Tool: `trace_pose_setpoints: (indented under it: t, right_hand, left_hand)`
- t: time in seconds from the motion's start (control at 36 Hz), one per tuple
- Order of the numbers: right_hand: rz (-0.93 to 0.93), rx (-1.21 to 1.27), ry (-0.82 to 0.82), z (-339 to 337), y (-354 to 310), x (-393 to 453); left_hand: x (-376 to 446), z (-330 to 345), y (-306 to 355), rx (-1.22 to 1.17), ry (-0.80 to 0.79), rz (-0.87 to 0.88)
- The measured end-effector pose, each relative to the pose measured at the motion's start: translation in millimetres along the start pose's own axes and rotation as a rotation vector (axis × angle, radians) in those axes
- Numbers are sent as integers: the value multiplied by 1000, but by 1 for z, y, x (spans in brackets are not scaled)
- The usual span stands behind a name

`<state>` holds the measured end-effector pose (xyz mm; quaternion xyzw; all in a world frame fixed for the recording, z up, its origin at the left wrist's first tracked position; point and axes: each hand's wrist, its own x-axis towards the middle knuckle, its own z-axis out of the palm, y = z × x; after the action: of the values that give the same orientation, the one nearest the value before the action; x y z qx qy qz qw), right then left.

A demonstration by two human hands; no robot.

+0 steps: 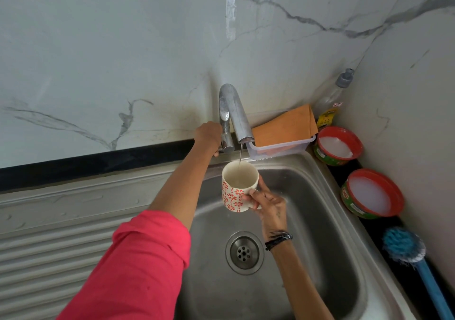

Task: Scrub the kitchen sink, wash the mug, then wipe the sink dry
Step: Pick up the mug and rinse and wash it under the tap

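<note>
A white mug [235, 191] with red flower prints is held upright over the steel sink [307, 233], right under the tap spout [236, 113]. My right hand [267, 202] grips it by the handle side. A thin stream of water runs from the spout into the mug. My left hand [208, 135] is curled round the tap's lever at its base. The drain [244, 252] lies below the mug.
A clear plastic tray [283, 147] with an orange cloth [288, 125] sits behind the sink. A soap bottle [332, 98] stands in the corner. Two red-rimmed tubs [338, 146] [371, 193] and a blue brush [408, 248] line the right ledge. A ribbed drainboard [61, 246] is at left.
</note>
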<state>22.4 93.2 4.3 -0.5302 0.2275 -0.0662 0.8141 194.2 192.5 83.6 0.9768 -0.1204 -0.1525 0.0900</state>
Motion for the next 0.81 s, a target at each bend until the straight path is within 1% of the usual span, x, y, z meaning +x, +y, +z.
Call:
trace_pose_setpoints:
  t: [0.11, 0.25, 0.39, 0.69, 0.81]
  right_hand:
    - [-36, -41, 15, 1, 0, -2]
    - [54, 20, 29, 4, -3, -6]
    - [1, 7, -27, 3, -1, -3]
    - [-14, 30, -16, 1, 3, -2]
    - [-2, 42, -12, 1, 4, -2]
  left_hand:
    - [0, 1, 0, -7, 7, 6]
    - [0, 2, -1, 1, -1, 8]
    - [0, 2, -1, 11, 12, 13]
    - [1, 2, -1, 27, 3, 12]
    - [2, 3, -2, 16, 30, 16]
